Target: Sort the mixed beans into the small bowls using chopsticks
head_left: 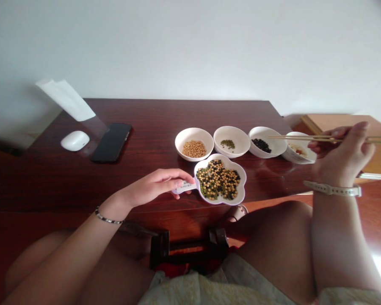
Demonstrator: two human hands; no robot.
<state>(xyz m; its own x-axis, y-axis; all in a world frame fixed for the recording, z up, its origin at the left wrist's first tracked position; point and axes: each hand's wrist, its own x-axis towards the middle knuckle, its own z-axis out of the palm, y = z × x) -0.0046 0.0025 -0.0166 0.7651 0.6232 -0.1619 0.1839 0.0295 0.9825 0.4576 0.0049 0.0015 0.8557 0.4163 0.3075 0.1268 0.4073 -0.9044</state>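
Note:
My left hand is closed around the short handle of a flower-shaped dish, which holds mixed yellow, black and green beans near the table's front edge. In my right hand is a pair of chopsticks, held level with the tips over the bowl of black beans; no bean shows between the tips. To the left of that bowl stand a bowl with a few green beans and a bowl of yellow soybeans. A fourth bowl, partly hidden behind my right hand, has pale and brownish bits in it.
On the dark wooden table lie a black phone and a white rounded object like a mouse. A white folded paper-like piece stands at the back left. At the right is a lighter wooden surface. A wall rises behind.

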